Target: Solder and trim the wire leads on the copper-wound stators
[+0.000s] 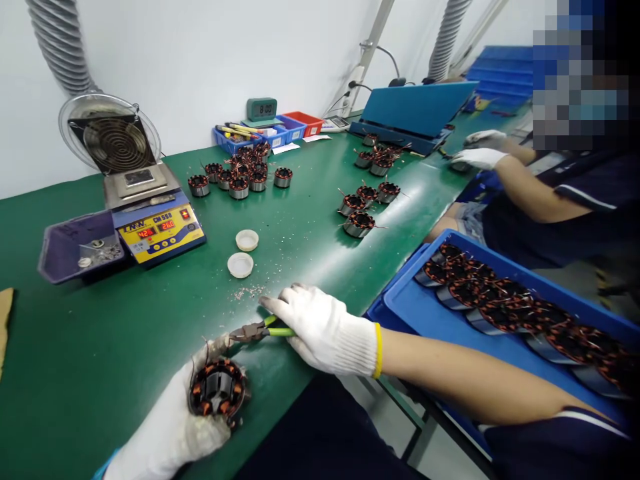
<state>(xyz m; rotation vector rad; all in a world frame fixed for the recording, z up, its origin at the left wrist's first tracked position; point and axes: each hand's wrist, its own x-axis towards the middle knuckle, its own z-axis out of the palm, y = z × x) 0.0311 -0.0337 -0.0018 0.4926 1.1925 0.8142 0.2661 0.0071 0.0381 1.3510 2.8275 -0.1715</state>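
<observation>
On the near side of the white dish (pixel 241 265), I have the left hand (pixel 181 420) grasping the stator (pixel 219 383), apparently steadying it beside the pliers (pixel 249 332) that the right hand (pixel 316 328) grips.

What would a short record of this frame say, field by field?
Left hand: gloved, holding a wound stator
Right hand: gloved, gripping green-handled pliers
Pliers position: tip by the left hand's fingers
Table: green, with two white dishes and small scraps
Equipment: yellow-fronted unit with lit red digits
Blue tray: several stators
Nearby: co-worker's gloved hands
</observation>
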